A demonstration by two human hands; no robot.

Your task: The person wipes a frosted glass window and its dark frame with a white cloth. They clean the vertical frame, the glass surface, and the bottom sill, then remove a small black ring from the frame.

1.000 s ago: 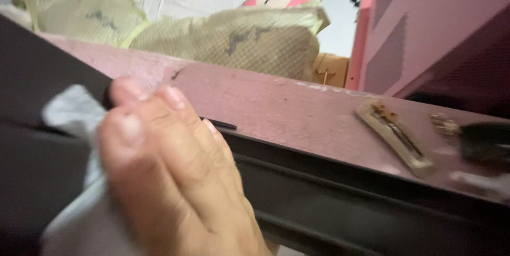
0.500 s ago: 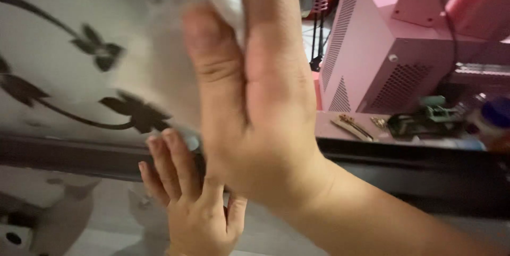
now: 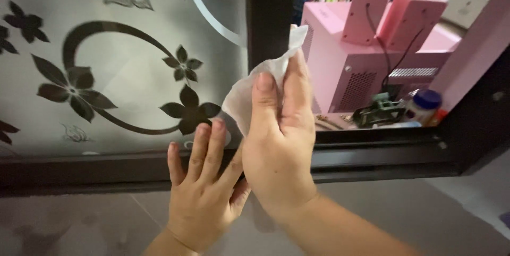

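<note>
Our right hand [image 3: 281, 144] pinches a white wipe [image 3: 255, 88] against the dark window frame [image 3: 271, 17]; our left hand [image 3: 204, 192] lies spread flat below. The wipe looks thin and limp, best gripped bunched.

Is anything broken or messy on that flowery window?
Nothing looks broken. The frosted glass panel with its dark flower pattern shows no crack or spill. The right hand holds a white wipe against the dark window frame, and the left hand rests flat on the frame below. Small clutter sits beyond, near the pink box.
</note>
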